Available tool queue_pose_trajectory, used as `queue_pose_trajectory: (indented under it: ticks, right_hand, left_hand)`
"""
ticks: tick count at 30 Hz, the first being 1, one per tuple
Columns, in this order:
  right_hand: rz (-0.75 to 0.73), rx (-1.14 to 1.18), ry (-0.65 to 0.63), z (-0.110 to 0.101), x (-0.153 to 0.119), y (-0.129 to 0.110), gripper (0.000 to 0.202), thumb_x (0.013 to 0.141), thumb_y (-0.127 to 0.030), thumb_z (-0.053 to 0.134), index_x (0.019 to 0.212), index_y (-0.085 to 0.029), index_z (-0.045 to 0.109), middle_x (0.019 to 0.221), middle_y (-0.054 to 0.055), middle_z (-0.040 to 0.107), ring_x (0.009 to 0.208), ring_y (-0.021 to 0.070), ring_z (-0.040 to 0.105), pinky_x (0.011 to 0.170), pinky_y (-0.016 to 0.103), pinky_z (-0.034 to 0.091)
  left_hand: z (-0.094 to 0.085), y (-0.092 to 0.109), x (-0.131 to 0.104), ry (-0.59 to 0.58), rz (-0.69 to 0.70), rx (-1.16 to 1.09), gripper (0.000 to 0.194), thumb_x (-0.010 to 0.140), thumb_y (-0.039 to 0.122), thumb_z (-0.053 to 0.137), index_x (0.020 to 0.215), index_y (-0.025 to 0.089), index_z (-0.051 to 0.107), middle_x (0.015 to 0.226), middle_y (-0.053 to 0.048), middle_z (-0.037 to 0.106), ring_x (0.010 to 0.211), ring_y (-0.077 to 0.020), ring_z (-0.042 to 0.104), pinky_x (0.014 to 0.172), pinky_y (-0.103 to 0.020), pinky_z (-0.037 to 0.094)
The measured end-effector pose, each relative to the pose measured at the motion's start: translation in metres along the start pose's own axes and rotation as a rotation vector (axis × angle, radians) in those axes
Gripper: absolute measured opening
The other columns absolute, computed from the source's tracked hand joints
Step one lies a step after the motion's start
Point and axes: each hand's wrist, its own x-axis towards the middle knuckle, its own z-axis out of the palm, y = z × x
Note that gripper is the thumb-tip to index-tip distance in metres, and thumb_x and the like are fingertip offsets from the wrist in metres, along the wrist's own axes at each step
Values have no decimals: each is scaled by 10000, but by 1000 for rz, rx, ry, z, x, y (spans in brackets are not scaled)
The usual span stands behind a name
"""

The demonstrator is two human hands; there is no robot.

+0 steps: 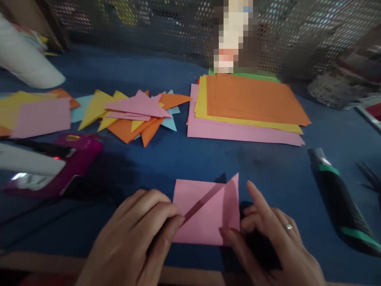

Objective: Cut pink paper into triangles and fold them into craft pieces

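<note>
Pink paper sheet (205,232) on the blue tabletop (143,163), near its front edge, between the two hands. Diagonal edge runs across it, from beside the left thumb up to a pointed corner at upper right that juts past the top edge; dark band, apparently shadow, along the diagonal. Left hand (133,234): thumb and index drawn together on the paper's left edge, pinching it, other fingers bent alongside. Right hand (276,234): thumb on the lower right corner, index extended and apart from the paper, wide gap between the two; remaining fingers curled by the right edge, cannot tell whether they grip from beneath. Silver ring (287,227) on this hand. Beyond, to the right: paper stack (253,99), orange uppermost, yellow and pink showing below. Left of it, overlapping folded paper triangles (137,107) in pink, yellow, orange and light blue. Farther left, pink rectangular paper (43,119) over yellow pieces. Nearer on that side, magenta device (85,153), small red light showing. Right of the right hand, black-handled tool (342,202) with green bands, metallic end pointing away. Perforated panel (172,28) along the back.
</note>
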Motion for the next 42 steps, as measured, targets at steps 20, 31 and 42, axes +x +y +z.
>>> queue_pose_trajectory:
  ticks: [20,31,42]
  right_hand:
    - [9,68,32,1,2,-4,572,928,-343,508,1453,-206,327,720,-19,647,776,195,639,828,383,470]
    - [-21,36,49,3,2,-4,596,921,-336,516,1461,-177,318,723,-10,639,785,192,634,816,364,467]
    - [-16,-5,68,5,2,-7,588,923,-321,524,1448,-149,326,735,-7,622,793,187,602,811,350,444]
  left_hand:
    - [-28,-1,16,-387,24,-128,165,951,179,423,838,238,527,838,31,551,811,-132,508,789,-297,393]
    - [-30,-9,20,-438,96,-174,228,935,104,393,850,246,550,869,26,560,814,-130,526,775,-298,380]
    - [-28,-15,15,-377,158,-104,195,907,97,435,873,245,556,882,28,562,823,-129,526,757,-271,408]
